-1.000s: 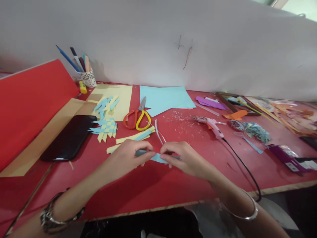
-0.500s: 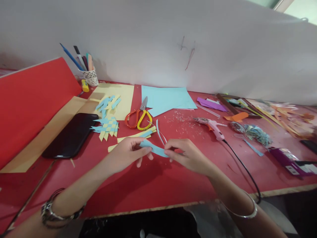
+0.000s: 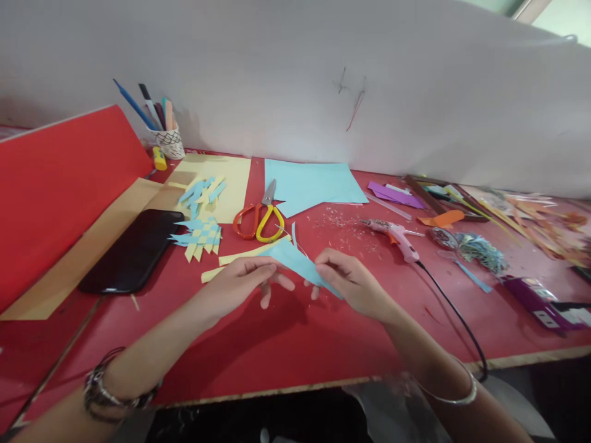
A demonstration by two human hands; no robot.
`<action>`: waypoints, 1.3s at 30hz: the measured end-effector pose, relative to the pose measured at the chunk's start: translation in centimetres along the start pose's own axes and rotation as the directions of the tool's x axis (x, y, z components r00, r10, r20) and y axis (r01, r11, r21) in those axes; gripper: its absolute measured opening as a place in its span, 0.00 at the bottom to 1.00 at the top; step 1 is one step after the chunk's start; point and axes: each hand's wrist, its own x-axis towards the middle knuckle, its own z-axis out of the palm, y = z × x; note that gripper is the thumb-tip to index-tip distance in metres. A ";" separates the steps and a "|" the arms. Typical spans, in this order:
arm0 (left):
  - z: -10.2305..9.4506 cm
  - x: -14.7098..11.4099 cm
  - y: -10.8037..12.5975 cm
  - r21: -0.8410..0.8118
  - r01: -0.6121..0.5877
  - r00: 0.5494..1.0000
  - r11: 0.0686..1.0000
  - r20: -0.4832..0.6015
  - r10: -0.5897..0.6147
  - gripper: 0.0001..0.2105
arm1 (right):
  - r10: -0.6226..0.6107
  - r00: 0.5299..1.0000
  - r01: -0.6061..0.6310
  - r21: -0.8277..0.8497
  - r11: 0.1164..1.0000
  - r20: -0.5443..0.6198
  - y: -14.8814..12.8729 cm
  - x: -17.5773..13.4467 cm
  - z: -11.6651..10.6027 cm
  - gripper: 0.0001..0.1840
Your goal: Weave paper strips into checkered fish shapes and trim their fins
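Observation:
A piece of light blue paper [image 3: 295,259] slants between my two hands above the table. My left hand [image 3: 247,280] pinches at its left end with thumb and index finger, the other fingers loosely spread. With closed fingertips my right hand [image 3: 348,282] grips the lower right part, and a corner sticks out below it. Just behind lie several yellow paper strips [image 3: 240,255], partly covered. Scissors [image 3: 260,221] with one red and one yellow handle rest beyond them. Left of the strips sits a woven blue and yellow paper piece [image 3: 201,235].
A black phone [image 3: 132,252] lies at left beside red board [image 3: 69,184]. Yellow paper [image 3: 235,184] and a blue sheet [image 3: 314,181] are at the back. A pink glue gun [image 3: 392,237] with its cord, and a purple object [image 3: 540,298], lie at right.
The blue paper has been opened out from a narrow strip into a wider, pointed shape. My right hand has shifted slightly right, and the paper's corner now reaches below it.

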 end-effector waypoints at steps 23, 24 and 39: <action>-0.1 0.1 -0.1 0.122 -0.050 0.996 0.991 -0.063 0.058 0.14 | -0.007 0.996 0.010 -0.028 1.000 0.092 -0.1 0.4 0.6 0.09; -0.1 0.1 -0.1 0.123 -0.041 0.997 0.992 -0.059 0.049 0.14 | -0.008 0.996 0.011 -0.028 1.000 0.089 -0.1 0.4 0.6 0.09; -0.6 0.5 -0.4 0.206 -0.060 0.996 0.977 -0.055 0.073 0.12 | -0.049 0.998 0.058 -0.226 0.972 0.047 0.4 0.5 0.6 0.09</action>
